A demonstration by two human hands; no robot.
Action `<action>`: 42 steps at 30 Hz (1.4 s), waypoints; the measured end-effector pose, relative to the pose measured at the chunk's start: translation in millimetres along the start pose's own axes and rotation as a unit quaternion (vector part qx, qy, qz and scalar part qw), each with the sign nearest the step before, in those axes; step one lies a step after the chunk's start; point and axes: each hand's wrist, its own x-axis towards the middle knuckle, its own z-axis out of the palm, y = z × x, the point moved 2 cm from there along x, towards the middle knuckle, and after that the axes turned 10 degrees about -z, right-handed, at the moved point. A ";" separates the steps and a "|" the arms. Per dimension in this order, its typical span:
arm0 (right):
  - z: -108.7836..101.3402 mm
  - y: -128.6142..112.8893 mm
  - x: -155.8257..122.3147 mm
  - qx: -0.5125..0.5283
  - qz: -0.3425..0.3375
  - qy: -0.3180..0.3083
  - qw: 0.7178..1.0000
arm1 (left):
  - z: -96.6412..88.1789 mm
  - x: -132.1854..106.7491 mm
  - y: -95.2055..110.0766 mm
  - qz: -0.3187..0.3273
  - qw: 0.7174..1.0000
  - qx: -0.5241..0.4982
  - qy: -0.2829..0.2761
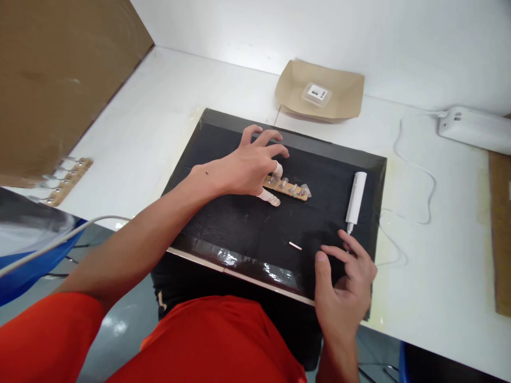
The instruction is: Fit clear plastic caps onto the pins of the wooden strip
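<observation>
My left hand (249, 165) rests on the black mat (223, 213), thumb and forefinger, both wearing white finger covers, pinching the left end of a narrow wooden strip (289, 189) that carries several small clear parts. The other fingers are spread above it. My right hand (345, 284) hovers at the mat's near right corner, fingers loosely apart and holding nothing. Its fingertips are close to the tip of a white pen-shaped tool (355, 198) lying on the mat. A tiny pale sliver (295, 246) lies on the mat between the hands.
A brown paper tray (339, 98) holding a small clear labelled packet (317, 93) sits behind the mat. A white power strip (473, 127) and its cable (415, 170) lie at right. Another wooden strip with parts (66, 181) lies at far left under a cardboard sheet (59, 80).
</observation>
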 end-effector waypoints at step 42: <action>1.0 -8.2 3.6 -0.031 -0.032 -0.011 0.999 | -11.5 -30.2 -12.5 -0.074 0.992 -0.093 0.036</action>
